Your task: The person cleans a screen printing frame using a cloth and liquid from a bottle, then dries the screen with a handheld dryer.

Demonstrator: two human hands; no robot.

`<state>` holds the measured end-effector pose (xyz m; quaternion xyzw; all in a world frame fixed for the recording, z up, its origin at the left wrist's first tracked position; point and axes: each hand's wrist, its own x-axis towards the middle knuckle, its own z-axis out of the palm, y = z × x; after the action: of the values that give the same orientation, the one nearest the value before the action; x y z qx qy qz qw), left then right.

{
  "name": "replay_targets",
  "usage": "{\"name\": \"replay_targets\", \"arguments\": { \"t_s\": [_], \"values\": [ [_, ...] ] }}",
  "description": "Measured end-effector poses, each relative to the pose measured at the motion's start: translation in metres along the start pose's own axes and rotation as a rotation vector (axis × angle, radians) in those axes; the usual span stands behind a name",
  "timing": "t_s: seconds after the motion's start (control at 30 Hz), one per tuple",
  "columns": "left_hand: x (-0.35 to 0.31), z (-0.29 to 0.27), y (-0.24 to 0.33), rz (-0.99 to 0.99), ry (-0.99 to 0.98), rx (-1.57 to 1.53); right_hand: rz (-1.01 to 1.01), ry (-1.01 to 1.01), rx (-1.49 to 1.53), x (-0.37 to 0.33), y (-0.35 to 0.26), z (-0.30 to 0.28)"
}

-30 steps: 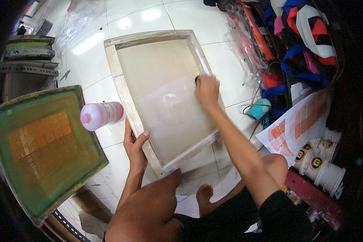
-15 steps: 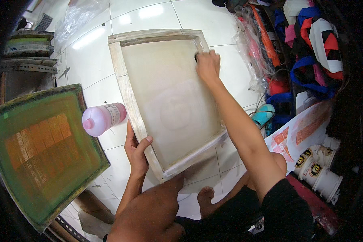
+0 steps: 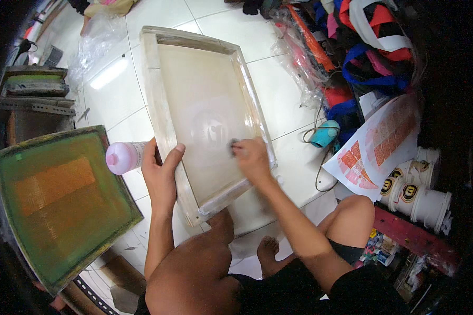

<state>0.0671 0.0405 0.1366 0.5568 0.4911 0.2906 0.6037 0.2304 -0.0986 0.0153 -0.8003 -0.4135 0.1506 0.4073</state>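
Note:
A wooden-framed printing screen [image 3: 155, 89] with pale cream mesh stands tilted over the floor in front of me. My left hand [image 3: 162, 170] grips the near part of its left rail, thumb on top and fingers behind. Over the lower right of the mesh, my right hand [image 3: 253, 160] is closed on a small dark pad [image 3: 233, 147], which looks pressed to the surface; its kind is unclear. Near the middle of the mesh is a faint whitish rounded patch with small marks. Beside my left hand, a bottle of pink liquid [image 3: 122, 159] is partly hidden by the frame.
A green-coated screen [image 3: 63, 236] leans at the left. To the right lie a teal cylinder [image 3: 325, 134] with a cord, a red-printed sheet [image 3: 386, 134] and several white tubs [image 3: 423, 205]. Coloured straps [image 3: 376, 52] pile up at the far right; clear plastic [image 3: 102, 44] lies at the far left.
My right hand has moved from the screen's upper right corner down toward me to the lower right of the mesh. The screen is tilted more steeply, and my view has shifted.

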Motion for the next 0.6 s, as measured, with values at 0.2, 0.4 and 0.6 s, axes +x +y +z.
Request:
{"name": "replay_targets", "arguments": {
  "t_s": [0.2,0.4,0.6],
  "values": [
    [0.050,0.032,0.092,0.248,-0.079,0.492,0.457,0.304,0.226,0.003,0.054,-0.094],
    [0.062,0.088,0.128,0.815,-0.245,1.016,0.131,0.631,0.516,0.037,-0.064,-0.219],
    [0.002,0.112,0.006,1.124,-0.360,1.277,-0.027,0.382,0.198,0.057,-0.088,-0.222]
  ]
}}
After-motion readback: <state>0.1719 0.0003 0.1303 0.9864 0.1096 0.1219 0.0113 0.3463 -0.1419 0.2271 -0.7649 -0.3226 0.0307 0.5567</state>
